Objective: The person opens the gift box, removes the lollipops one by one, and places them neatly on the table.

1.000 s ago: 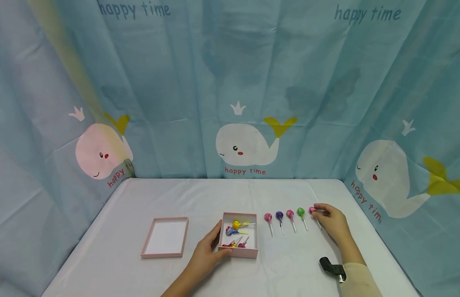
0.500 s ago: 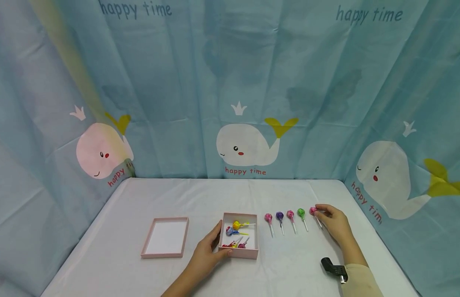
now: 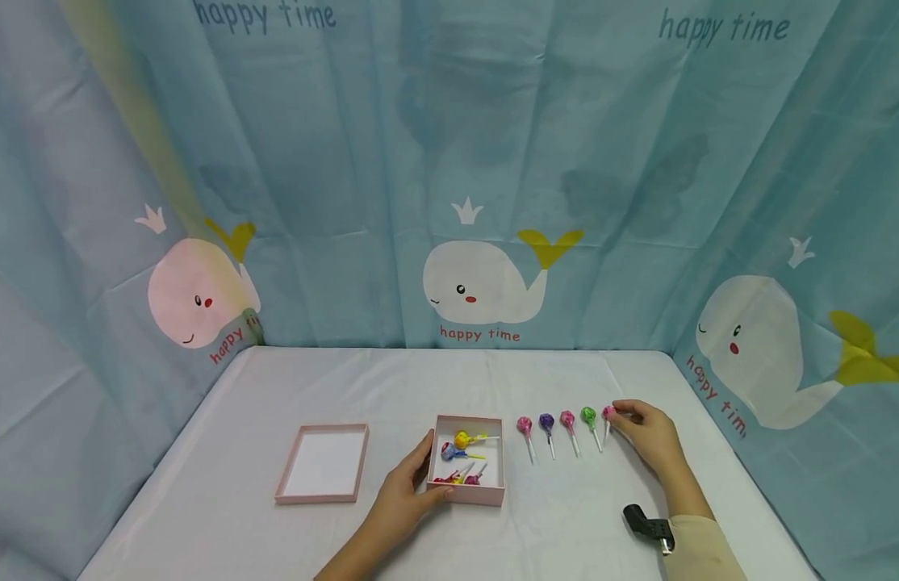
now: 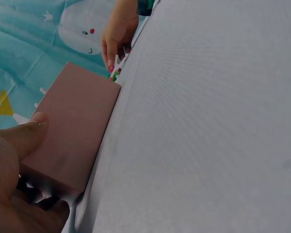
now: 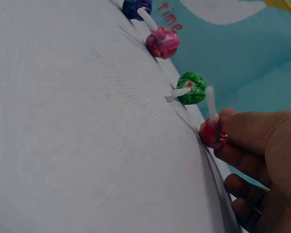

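My left hand (image 3: 400, 494) grips a small pink box (image 3: 467, 495) by its left side, thumb along the front wall (image 4: 75, 121). Inside the box lie several wrapped lollipops, among them a yellow one (image 3: 462, 440) and a blue one (image 3: 448, 452). On the right, my right hand (image 3: 649, 436) pinches the head of a pink lollipop (image 5: 212, 133) between thumb and fingers, close over the table. Left of it in a row lie a green lollipop (image 3: 588, 415), a pink one (image 3: 567, 419), a purple one (image 3: 546, 421) and another pink one (image 3: 524, 424), sticks toward me.
A shallow pink box lid (image 3: 322, 464) with a white inside lies on the white-covered table (image 3: 566, 524), left of the box. Behind the table hangs a blue whale-print curtain (image 3: 348, 266). A black device (image 3: 647, 523) sits at the right sleeve.
The pinched pink lollipop has shifted slightly left toward the green one, and its stick has swung from slanting right to slanting left. The left hand and box stay put.
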Demonstrator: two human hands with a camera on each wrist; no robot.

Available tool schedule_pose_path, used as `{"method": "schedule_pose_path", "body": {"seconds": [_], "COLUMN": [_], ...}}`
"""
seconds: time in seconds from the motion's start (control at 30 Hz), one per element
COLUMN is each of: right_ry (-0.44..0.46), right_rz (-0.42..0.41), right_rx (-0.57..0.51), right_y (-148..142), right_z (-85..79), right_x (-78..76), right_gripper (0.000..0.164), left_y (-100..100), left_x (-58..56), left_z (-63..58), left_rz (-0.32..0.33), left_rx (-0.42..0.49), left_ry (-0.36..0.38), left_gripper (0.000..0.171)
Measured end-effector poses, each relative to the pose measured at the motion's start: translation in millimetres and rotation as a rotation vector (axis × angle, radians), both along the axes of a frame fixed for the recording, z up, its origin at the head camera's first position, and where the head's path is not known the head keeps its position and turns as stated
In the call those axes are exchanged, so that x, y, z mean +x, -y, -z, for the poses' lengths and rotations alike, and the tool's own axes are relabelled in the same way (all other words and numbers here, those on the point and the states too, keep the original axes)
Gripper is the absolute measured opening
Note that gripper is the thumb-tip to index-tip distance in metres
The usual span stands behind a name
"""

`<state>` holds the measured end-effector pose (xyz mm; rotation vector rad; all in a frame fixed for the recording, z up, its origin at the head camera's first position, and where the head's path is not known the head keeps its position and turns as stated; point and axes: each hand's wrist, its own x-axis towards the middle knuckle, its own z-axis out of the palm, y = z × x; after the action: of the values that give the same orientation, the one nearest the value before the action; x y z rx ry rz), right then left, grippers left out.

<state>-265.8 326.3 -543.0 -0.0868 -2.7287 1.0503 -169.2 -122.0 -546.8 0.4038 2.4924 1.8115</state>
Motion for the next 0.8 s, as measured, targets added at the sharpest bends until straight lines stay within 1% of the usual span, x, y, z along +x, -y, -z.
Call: {"method": "schedule_pose_path", "body": {"seconds": [0.2,0.43,0.8], "right_ry": [0.03,0.068,0.043], "right_rz": [-0.004,-0.004,-0.019], "right_rx": [0.001,-0.007,-0.035], "right_y": [5.3,5.0,3.9], "right_z": [-2.5,-1.9,-5.8], "right_x": [0.5,1.6,2.1], "right_gripper": [0.034,0.035,0.035], "left_y": [0.3,1.0,0.9], "left_x": [-1.0,-1.2,-0.5], "left_z": [1.8,3.8,2.0], "left_rz": [0.0,0.001,-0.003], "left_rx": [0.001,-0.005,-0.01], "left_ry": [-0.023,-0.041,-0.024], "left_gripper": [0.096,0.095,0.094]}}
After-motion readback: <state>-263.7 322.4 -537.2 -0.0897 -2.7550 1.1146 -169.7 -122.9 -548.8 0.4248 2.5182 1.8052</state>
